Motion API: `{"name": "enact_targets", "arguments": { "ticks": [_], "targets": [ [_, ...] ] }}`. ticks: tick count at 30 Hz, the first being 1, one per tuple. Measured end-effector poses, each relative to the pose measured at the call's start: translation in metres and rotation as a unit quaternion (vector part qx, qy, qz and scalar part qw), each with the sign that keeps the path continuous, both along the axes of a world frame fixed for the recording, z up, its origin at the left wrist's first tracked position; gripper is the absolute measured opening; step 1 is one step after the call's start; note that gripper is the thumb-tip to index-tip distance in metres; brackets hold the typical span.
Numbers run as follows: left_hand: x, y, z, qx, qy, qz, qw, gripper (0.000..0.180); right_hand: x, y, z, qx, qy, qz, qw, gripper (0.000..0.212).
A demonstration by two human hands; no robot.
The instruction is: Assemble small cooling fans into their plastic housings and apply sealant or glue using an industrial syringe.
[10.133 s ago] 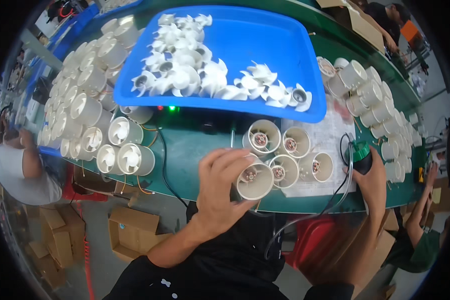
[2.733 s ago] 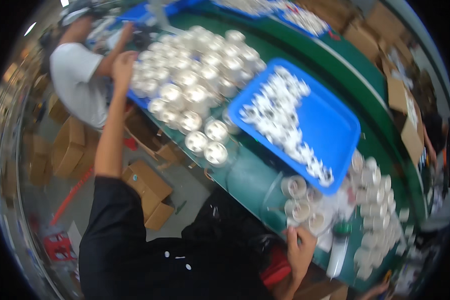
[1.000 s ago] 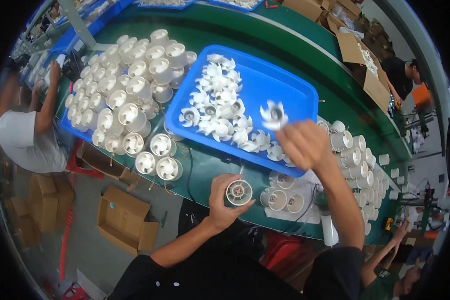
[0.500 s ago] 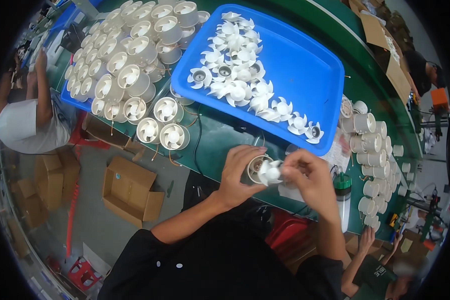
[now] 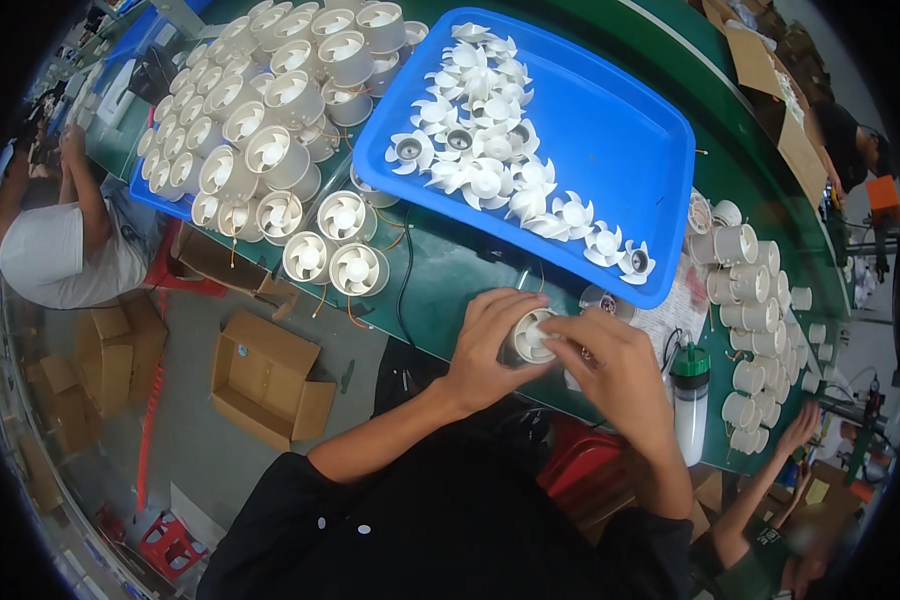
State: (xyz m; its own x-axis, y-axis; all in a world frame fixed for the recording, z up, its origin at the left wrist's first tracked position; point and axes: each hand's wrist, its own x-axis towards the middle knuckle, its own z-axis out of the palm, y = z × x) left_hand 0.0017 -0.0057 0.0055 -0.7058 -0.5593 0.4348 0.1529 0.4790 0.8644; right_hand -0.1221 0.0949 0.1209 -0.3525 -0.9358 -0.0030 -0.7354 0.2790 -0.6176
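Note:
My left hand [image 5: 478,352] is wrapped round a short whitish cylindrical fan housing [image 5: 513,352] at the table's near edge, its open end facing up. Inside the housing sits a white bladed impeller [image 5: 532,342]. The fingertips of my right hand [image 5: 615,368] are closed on the impeller's middle, partly covering it. Just beyond the hands lies a blue tray [image 5: 620,130] with many loose white impellers [image 5: 490,180], some turned over to show dark round centres.
At the left, many fan housings with impellers [image 5: 355,268] are stacked, wires trailing. More housings [image 5: 750,338] stand in rows at the right, beside a green-capped bottle [image 5: 690,395]. A co-worker's hand [image 5: 798,428] is near those rows. An open carton [image 5: 270,380] lies on the floor.
The impeller, held tilted at the housing's mouth before, is now down inside it. My right hand has moved left over the housing. The co-worker's hand at the right has moved off the housings.

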Motion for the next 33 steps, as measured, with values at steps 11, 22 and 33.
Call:
{"name": "enact_targets", "arguments": {
  "ticks": [11,22,33],
  "targets": [
    [-0.003,0.002,-0.002,-0.028,0.001,-0.012,1.000,0.064,0.000,0.004,0.002,0.009,0.034,-0.008,0.999,0.012],
    [0.009,-0.002,-0.007,0.020,0.091,0.032,0.995,0.059,0.001,0.014,0.012,-0.033,-0.074,-0.063,0.995,0.026],
    [0.135,-0.175,0.071,0.025,0.124,0.372,0.920,0.059,0.009,0.039,0.010,-0.016,-0.097,-0.097,0.990,0.033]
  ]
}}
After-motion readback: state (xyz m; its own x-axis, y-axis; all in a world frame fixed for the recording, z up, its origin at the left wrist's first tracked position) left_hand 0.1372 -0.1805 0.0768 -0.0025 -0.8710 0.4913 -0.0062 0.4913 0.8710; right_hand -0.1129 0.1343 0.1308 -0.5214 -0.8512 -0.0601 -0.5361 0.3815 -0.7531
